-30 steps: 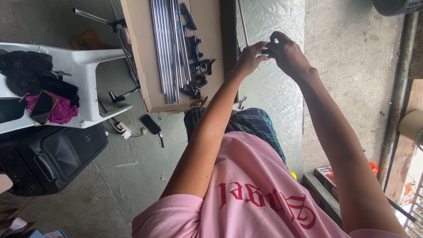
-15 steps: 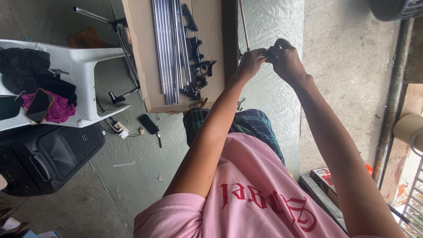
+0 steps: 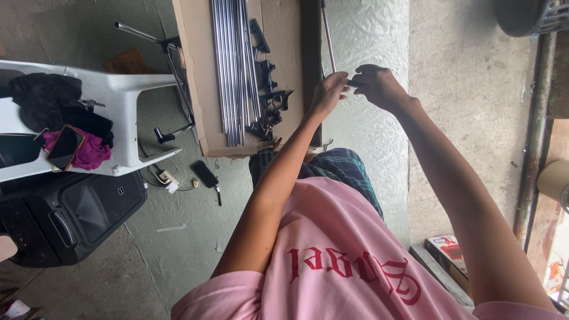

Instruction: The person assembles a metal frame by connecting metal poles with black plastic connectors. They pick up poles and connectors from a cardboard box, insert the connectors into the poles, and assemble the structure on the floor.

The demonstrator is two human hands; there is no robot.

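Metal rod (image 3: 328,35) — pinched between both hands' fingertips.

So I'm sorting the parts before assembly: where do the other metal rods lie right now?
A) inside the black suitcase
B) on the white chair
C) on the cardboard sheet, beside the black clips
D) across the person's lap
C: the rods lie bundled side by side on the cardboard, with the black clips next to them, while the left hand and right hand work on a single rod apart from the bundle.
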